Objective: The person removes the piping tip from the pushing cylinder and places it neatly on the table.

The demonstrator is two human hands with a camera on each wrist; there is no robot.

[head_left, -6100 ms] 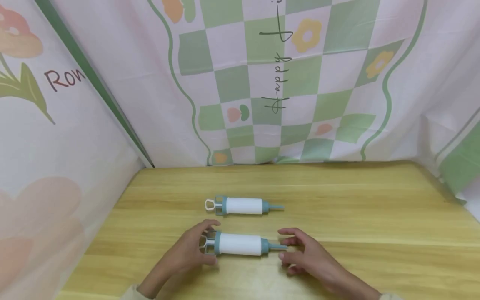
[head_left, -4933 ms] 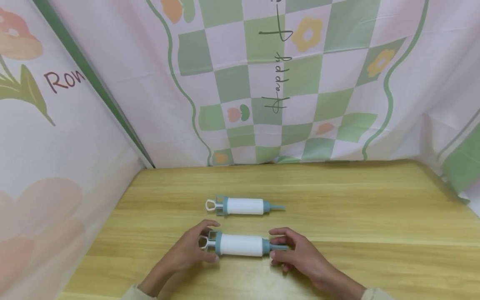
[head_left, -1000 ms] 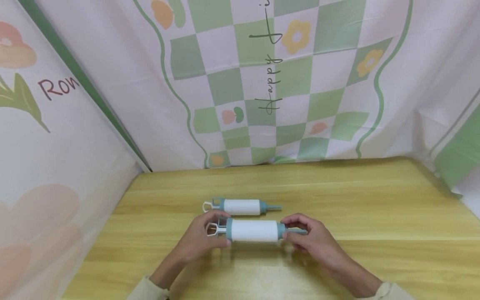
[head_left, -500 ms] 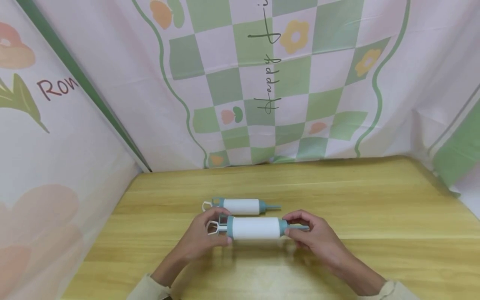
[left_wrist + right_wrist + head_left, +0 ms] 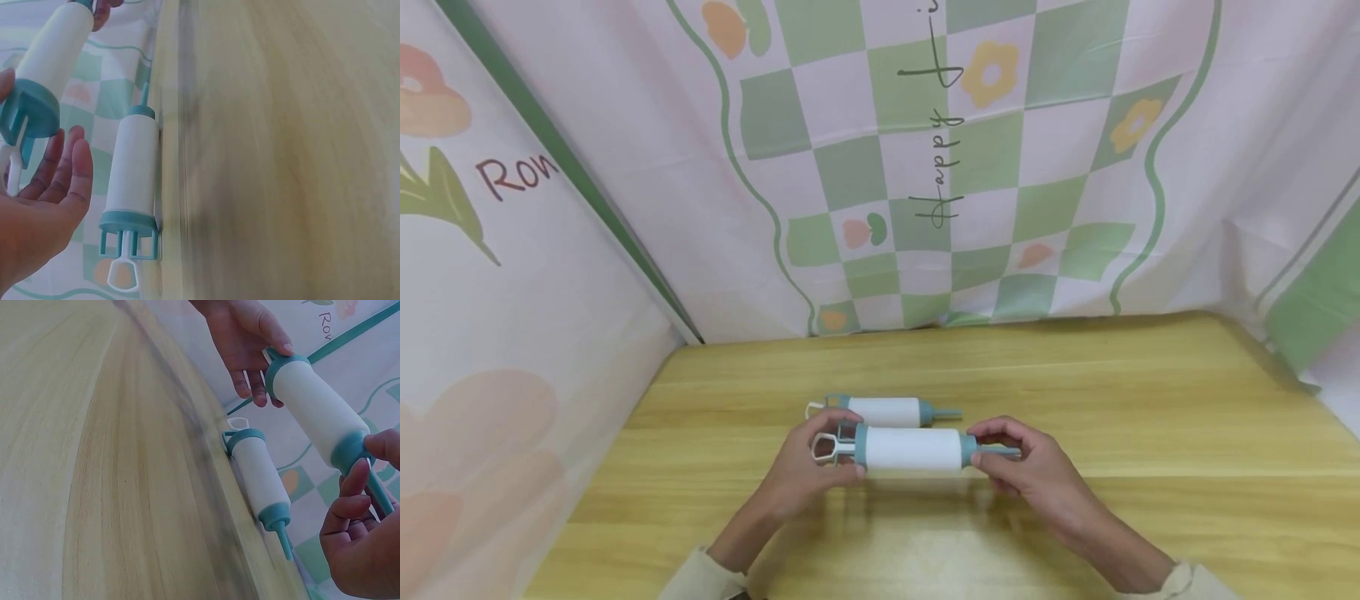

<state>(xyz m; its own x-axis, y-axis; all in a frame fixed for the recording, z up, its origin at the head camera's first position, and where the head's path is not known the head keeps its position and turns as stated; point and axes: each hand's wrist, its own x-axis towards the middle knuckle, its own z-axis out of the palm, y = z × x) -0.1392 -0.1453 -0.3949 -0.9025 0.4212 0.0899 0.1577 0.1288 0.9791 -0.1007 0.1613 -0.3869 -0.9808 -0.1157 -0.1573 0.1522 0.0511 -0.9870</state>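
Note:
A large syringe [image 5: 913, 448] with a white barrel, teal end caps, a thin teal nozzle and a white ring handle is held level above the table. My left hand [image 5: 797, 467] grips its teal collar [image 5: 861, 447] between thumb and fingers, the ring handle lying inside the hand. At the other end my right hand [image 5: 1037, 467] pinches the teal cap where the nozzle begins, as the right wrist view shows at the nozzle [image 5: 378, 492]. Just behind lies a second, matching syringe [image 5: 883, 411] on the table, its near side partly covered by the held one in the head view.
The wooden table [image 5: 1075, 383] spreads out beneath both hands. A printed curtain [image 5: 985, 167] with green checks hangs along its back edge, and another patterned cloth [image 5: 587, 308] hangs on the left.
The nearer syringe lay on the table before; both hands have since taken hold and lifted it. Over the last second it has risen slightly and now overlaps the second syringe, which stays put.

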